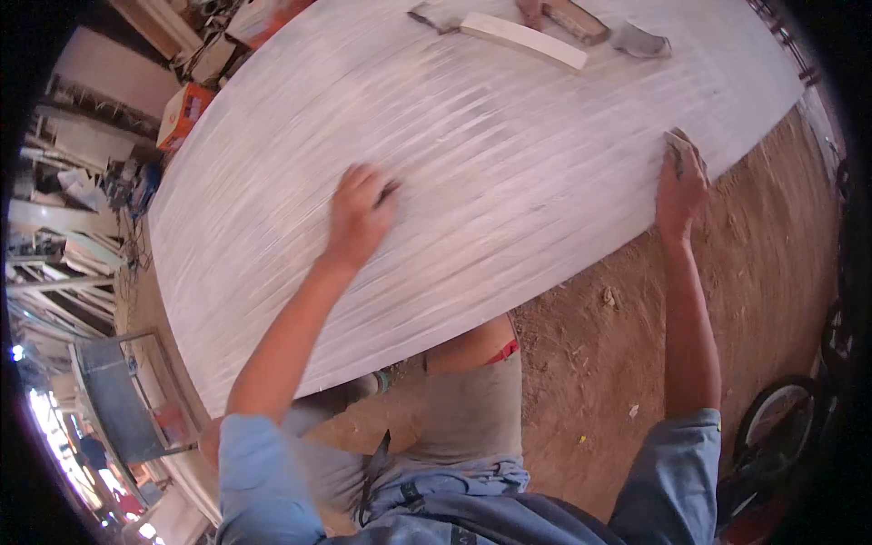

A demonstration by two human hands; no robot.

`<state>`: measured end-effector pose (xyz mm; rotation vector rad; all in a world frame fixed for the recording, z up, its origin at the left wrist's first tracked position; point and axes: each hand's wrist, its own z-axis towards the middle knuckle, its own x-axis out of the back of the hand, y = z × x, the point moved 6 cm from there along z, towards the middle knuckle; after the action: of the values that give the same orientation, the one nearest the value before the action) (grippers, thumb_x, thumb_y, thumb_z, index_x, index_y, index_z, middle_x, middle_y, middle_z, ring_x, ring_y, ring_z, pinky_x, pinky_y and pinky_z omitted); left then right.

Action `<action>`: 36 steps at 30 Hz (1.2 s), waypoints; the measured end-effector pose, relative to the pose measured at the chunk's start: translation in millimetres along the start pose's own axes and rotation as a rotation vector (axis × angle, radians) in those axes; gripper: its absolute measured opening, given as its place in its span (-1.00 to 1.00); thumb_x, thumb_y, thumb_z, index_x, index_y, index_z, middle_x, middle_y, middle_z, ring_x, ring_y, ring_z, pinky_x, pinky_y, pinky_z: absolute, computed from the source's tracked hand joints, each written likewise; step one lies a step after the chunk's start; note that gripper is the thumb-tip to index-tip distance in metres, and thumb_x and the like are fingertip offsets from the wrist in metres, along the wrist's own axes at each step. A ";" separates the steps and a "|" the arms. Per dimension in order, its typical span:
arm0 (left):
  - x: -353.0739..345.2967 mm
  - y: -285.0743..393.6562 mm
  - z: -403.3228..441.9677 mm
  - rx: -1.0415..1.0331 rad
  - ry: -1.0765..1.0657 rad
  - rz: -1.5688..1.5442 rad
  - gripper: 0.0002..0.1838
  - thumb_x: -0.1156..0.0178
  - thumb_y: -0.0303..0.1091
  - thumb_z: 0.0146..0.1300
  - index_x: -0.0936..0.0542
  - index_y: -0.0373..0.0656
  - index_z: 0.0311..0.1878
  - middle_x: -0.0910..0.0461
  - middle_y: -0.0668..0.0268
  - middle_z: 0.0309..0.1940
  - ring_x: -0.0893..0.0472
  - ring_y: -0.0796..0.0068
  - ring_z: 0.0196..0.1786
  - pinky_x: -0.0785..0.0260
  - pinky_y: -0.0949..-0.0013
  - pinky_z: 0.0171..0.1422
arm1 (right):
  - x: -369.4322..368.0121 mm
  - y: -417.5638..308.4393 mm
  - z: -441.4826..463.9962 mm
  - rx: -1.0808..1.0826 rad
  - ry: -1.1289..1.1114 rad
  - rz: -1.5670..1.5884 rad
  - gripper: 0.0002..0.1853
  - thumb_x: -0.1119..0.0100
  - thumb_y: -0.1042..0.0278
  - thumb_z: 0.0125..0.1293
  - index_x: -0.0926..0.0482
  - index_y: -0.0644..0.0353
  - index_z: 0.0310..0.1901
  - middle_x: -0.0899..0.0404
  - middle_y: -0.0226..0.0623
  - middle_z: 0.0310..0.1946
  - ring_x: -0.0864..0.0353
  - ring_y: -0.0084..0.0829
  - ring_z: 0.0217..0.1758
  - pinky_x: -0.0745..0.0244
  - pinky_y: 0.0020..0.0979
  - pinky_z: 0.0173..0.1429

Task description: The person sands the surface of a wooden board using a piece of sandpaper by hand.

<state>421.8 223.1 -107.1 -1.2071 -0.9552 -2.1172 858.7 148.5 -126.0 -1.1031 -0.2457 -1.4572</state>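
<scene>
A large whitish board (509, 200) with streaked lines lies across the view in front of me. On its left-middle part, my left hand (361, 211) is closed around a small dark piece, slightly blurred, too small to name. Near the board's right edge, my right hand (681, 191) grips a folded, greyish sheet-like piece (677, 150) that looks like sandpaper. At the board's far side lie a pale wooden strip (524, 41), a brown block (576, 20) and two grey folded pieces, one at the right (641, 41) and one at the left (436, 16).
Part of another person's hand (530, 11) shows beside the brown block. An orange box (183, 116) stands beyond the board's left edge, near stacked wood pieces (77, 254). A framed panel (127, 395) is at the lower left. A wheel (781, 422) stands at the right on brown ground.
</scene>
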 end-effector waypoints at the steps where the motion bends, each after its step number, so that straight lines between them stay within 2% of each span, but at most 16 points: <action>1: -29.6 18.3 33.0 -0.103 0.081 -0.044 -0.82 -0.33 -0.50 0.06 -0.63 -0.25 -0.23 -0.55 0.11 -0.30 -0.55 0.06 -0.17 -0.41 0.10 -0.01 | -1.3 1.7 0.0 0.010 0.007 0.024 -0.73 -0.09 0.38 0.39 -0.63 0.16 0.06 -0.61 -0.25 0.16 -0.51 -0.17 0.28 -0.37 -0.19 0.37; 5: -117.9 100.0 156.8 -0.127 0.214 -0.151 -0.87 -0.29 -0.38 0.13 -0.58 -0.23 -0.35 -0.58 0.07 -0.30 -0.55 0.01 -0.10 -0.41 0.05 0.00 | 4.8 -4.7 -0.8 -0.006 0.007 0.031 -0.72 -0.11 0.39 0.35 -0.64 0.17 0.05 -0.62 -0.26 0.16 -0.51 -0.16 0.28 -0.35 -0.19 0.37; 9: -109.8 112.5 159.5 -0.138 0.179 -0.143 -0.87 -0.27 -0.38 0.17 -0.57 -0.25 -0.35 -0.59 0.06 -0.28 -0.56 0.02 -0.08 -0.40 0.05 0.04 | 5.1 -4.9 -1.2 0.018 0.012 0.056 -0.74 -0.10 0.41 0.34 -0.65 0.18 0.02 -0.62 -0.22 0.15 -0.52 -0.14 0.27 -0.35 -0.18 0.38; 13: -36.3 31.1 48.5 -0.150 0.047 -0.066 -0.90 -0.23 -0.43 0.18 -0.64 -0.19 -0.25 -0.58 0.14 -0.27 -0.55 0.08 -0.10 -0.40 0.08 0.05 | 2.7 -2.0 0.3 0.038 0.035 0.077 -0.74 -0.08 0.40 0.37 -0.64 0.19 0.03 -0.62 -0.19 0.14 -0.53 -0.14 0.26 -0.37 -0.18 0.38; 16: 49.0 -55.4 -84.6 -0.068 0.080 0.191 -0.81 -0.35 -0.44 0.09 -0.63 -0.20 -0.20 -0.56 0.15 -0.25 -0.53 0.07 -0.08 -0.38 0.06 0.08 | -1.7 7.2 0.3 0.065 0.021 0.055 -0.73 -0.07 0.38 0.40 -0.64 0.19 0.06 -0.61 -0.20 0.15 -0.53 -0.14 0.27 -0.38 -0.19 0.38; 17: 77.3 -90.9 -132.5 -0.009 0.064 0.259 -0.75 -0.36 -0.49 0.04 -0.65 -0.19 -0.16 -0.58 0.14 -0.22 -0.53 0.05 -0.05 -0.37 0.05 0.11 | -1.1 6.6 -0.8 0.072 0.013 0.071 -0.73 -0.07 0.38 0.40 -0.64 0.19 0.06 -0.61 -0.20 0.15 -0.53 -0.14 0.27 -0.38 -0.19 0.38; 19: 132.9 -157.0 -217.9 0.281 -0.057 0.354 -0.74 -0.33 -0.53 0.02 -0.66 -0.21 -0.15 -0.60 0.12 -0.17 -0.54 0.05 0.00 -0.37 0.07 0.17 | -0.5 4.0 0.3 0.045 0.009 0.134 -0.72 -0.06 0.38 0.42 -0.63 0.20 0.07 -0.60 -0.20 0.16 -0.51 -0.14 0.28 -0.38 -0.19 0.38; 21: 155.3 -173.5 -253.6 0.408 -0.090 0.408 -0.74 -0.31 -0.54 0.02 -0.66 -0.22 -0.15 -0.60 0.11 -0.15 -0.54 0.05 0.01 -0.37 0.07 0.18 | -1.8 2.9 1.2 0.041 -0.001 0.127 -0.72 -0.05 0.37 0.43 -0.62 0.21 0.08 -0.60 -0.20 0.17 -0.51 -0.14 0.28 -0.38 -0.19 0.38; 23: 158.8 -187.0 -267.5 0.551 -0.011 0.266 -0.76 -0.30 -0.53 0.04 -0.66 -0.25 -0.16 -0.61 0.10 -0.13 -0.54 0.05 0.01 -0.38 0.09 0.15 | -3.3 7.0 1.4 0.030 -0.016 0.076 -0.71 -0.03 0.36 0.44 -0.61 0.21 0.10 -0.58 -0.21 0.19 -0.50 -0.14 0.29 -0.39 -0.20 0.36; 25: 121.5 -161.2 -224.9 0.477 0.151 0.225 -0.76 -0.29 -0.53 0.06 -0.65 -0.26 -0.14 -0.60 0.09 -0.14 -0.53 0.04 0.03 -0.39 0.12 0.16 | -3.3 7.4 -0.1 0.020 -0.029 0.089 -0.70 -0.03 0.36 0.44 -0.61 0.20 0.11 -0.58 -0.21 0.18 -0.50 -0.15 0.29 -0.39 -0.20 0.36; 27: 74.9 -120.0 -153.7 0.462 0.162 0.148 -0.78 -0.31 -0.46 0.15 -0.67 -0.22 -0.11 -0.61 0.11 -0.10 -0.52 0.04 0.10 -0.35 0.10 0.27 | -3.6 6.8 -3.0 0.016 -0.049 0.099 -0.70 -0.03 0.36 0.45 -0.60 0.20 0.13 -0.58 -0.21 0.18 -0.49 -0.15 0.29 -0.39 -0.21 0.37; 29: 26.4 -70.6 -74.3 0.351 0.132 0.088 -0.74 -0.34 -0.42 0.16 -0.65 -0.19 -0.06 -0.62 0.14 -0.06 -0.52 0.05 0.12 -0.33 0.07 0.28 | -2.9 4.3 0.7 0.018 -0.029 0.016 -0.70 -0.03 0.36 0.45 -0.61 0.21 0.12 -0.58 -0.20 0.18 -0.52 -0.14 0.27 -0.41 -0.21 0.34; 30: 6.8 -44.8 -42.1 0.181 0.240 0.069 -0.80 -0.31 -0.41 0.17 -0.65 -0.21 -0.14 -0.60 0.13 -0.13 -0.53 0.05 0.09 -0.35 0.07 0.22 | -3.1 3.7 2.7 0.032 -0.028 0.016 -0.70 -0.03 0.36 0.45 -0.61 0.21 0.12 -0.58 -0.20 0.18 -0.52 -0.14 0.27 -0.41 -0.21 0.34; 31: -1.0 -20.2 -12.9 0.196 0.198 0.033 -0.88 -0.27 -0.42 0.18 -0.62 -0.21 -0.22 -0.58 0.15 -0.22 -0.54 0.06 0.01 -0.36 0.05 0.14 | -2.2 5.4 2.4 0.043 -0.016 0.047 -0.71 -0.04 0.36 0.45 -0.62 0.22 0.11 -0.59 -0.19 0.18 -0.54 -0.15 0.26 -0.43 -0.21 0.33; 33: -7.4 -7.1 9.3 0.182 0.127 0.011 -0.88 -0.30 -0.44 0.15 -0.63 -0.22 -0.25 -0.58 0.17 -0.25 -0.53 0.08 -0.06 -0.37 0.16 0.11 | -6.1 9.2 1.0 0.073 -0.017 0.094 -0.71 -0.05 0.36 0.44 -0.63 0.22 0.09 -0.60 -0.18 0.18 -0.56 -0.15 0.24 -0.45 -0.21 0.31; 36: 21.8 -43.3 -38.3 0.161 0.135 0.047 -0.93 -0.27 -0.45 0.16 -0.64 -0.19 -0.28 -0.59 0.21 -0.26 -0.56 0.12 -0.05 -0.35 0.07 0.14 | -12.0 19.5 4.8 0.115 0.025 0.090 -0.73 -0.07 0.37 0.44 -0.65 0.22 0.07 -0.61 -0.17 0.17 -0.59 -0.17 0.21 -0.47 -0.22 0.29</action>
<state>360.8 217.9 -115.5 -0.9848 -1.0052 -2.0149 875.6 155.1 -140.9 -0.9901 -0.2565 -1.3593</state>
